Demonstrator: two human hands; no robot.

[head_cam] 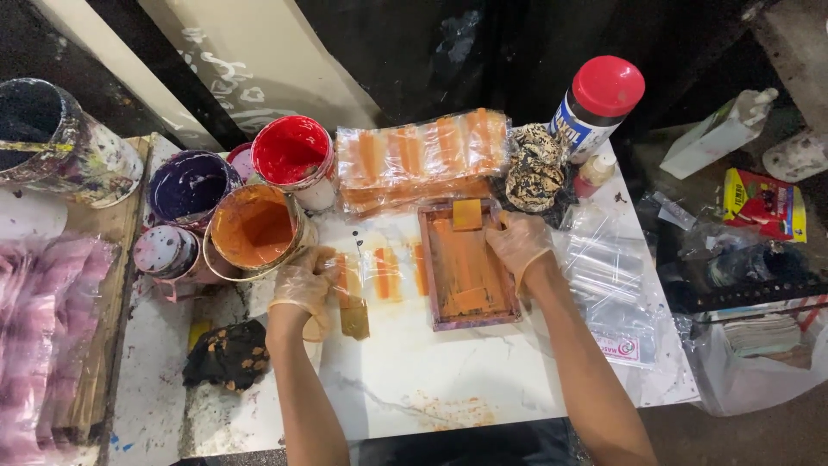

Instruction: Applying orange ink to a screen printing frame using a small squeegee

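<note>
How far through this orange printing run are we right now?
Done: a stack of orange-striped clear bags lies behind the frame. In hand: the right hand presses on the orange-coated screen frame; the left hand holds a paint-smeared scraper beside the orange paint tub, with a freshly striped bag between the hands. Left: a pile of unprinted clear bags waits beside the right forearm.

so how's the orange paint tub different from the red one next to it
The orange paint tub stands nearer the person, right beside the gloved left hand; the red paint tub sits farther back, with no hand near it. The orange one's rim looks wider. Its wall and rim are smeared orange, while the red one shows a whitish outer wall. Both are round, open-topped and upright on the white table.
</note>
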